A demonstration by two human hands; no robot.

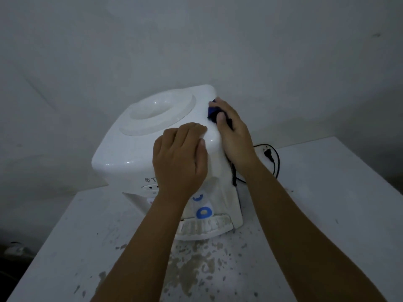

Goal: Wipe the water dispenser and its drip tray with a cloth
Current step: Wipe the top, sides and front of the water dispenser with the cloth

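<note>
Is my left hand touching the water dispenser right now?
Touching. The head view shows the left hand resting on the water dispenser's top front edge, fingers on its surface with no gap.

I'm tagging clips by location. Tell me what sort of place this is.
Probably a plain utility corner or back room, dimly lit. A tabletop water dispenser stands on a stained white table against bare walls, its power cord lying unplugged beside it.

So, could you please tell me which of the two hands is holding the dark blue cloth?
The right hand presses the dark blue cloth against the white plastic water dispenser's side; the left hand rests bare on top.
</note>
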